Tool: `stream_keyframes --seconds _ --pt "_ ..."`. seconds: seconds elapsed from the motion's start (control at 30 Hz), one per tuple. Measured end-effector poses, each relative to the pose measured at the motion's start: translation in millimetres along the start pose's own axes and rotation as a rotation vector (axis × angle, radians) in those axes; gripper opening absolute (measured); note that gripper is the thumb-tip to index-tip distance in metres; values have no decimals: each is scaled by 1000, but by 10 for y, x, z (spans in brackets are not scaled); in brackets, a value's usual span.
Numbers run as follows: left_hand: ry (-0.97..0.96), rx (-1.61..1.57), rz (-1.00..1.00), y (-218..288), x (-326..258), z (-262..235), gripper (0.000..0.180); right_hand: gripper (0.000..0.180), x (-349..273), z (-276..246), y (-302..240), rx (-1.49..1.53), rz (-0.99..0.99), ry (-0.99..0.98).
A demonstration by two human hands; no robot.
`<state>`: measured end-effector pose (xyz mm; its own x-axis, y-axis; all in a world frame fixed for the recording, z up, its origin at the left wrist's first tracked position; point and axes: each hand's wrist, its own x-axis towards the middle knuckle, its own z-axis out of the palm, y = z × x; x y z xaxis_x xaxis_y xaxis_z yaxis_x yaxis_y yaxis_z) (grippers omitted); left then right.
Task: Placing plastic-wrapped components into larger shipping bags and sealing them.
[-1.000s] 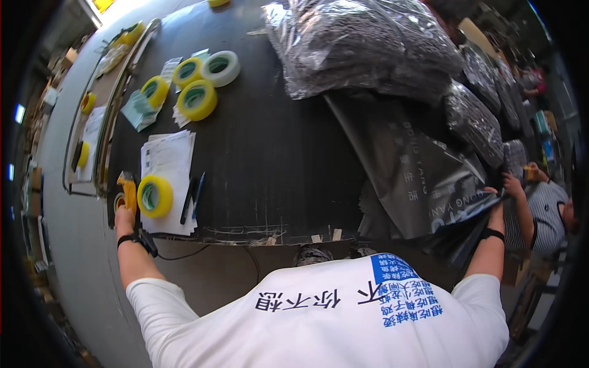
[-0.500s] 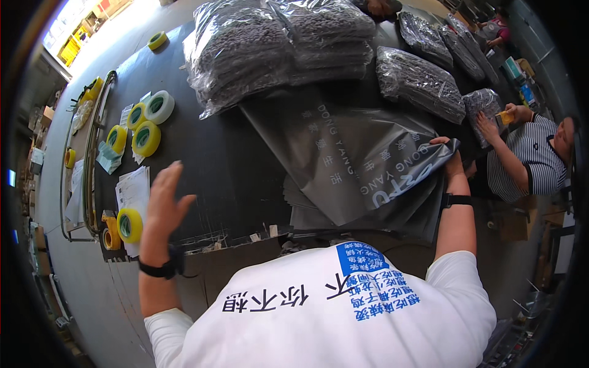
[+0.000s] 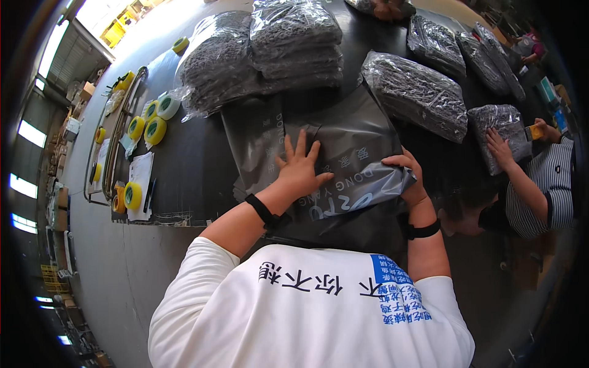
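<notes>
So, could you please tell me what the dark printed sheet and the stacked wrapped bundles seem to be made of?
The dark sheet looks like semi-gloss plastic, by its sheen and creases. The stacked bundles seem wrapped in clear, glossy plastic, given the crinkled highlights; their nubbly grey contents may be textile.

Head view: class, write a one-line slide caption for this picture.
Left hand spread on a dark plastic bag, right hand holding its edge, clear-wrapped grey bundles beyond.

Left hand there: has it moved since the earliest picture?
Yes. Against the dark table, the left hand has moved right, from the table's near-left corner onto the gray plastic bag.
</notes>
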<state>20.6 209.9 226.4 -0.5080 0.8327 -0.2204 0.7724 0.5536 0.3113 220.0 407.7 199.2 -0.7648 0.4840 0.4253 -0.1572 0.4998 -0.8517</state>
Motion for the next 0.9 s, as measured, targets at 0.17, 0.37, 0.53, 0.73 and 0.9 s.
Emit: stream_keyframes --seconds 0.17,0.37,0.53,0.73,0.9 --pt "23 -81 -145 -275 99 204 68 24 17 -91 251 143 -3 4" --pt "156 3 -39 -616 204 411 51 38 -5 -151 534 355 198 -32" --pt "206 -205 81 -370 353 273 46 41 106 -85 451 294 112 17" --pt "216 -244 292 576 105 98 110 43 316 114 58 80 -166 -34" --pt "154 -179 315 733 152 228 110 49 134 26 61 -138 -133 -54"
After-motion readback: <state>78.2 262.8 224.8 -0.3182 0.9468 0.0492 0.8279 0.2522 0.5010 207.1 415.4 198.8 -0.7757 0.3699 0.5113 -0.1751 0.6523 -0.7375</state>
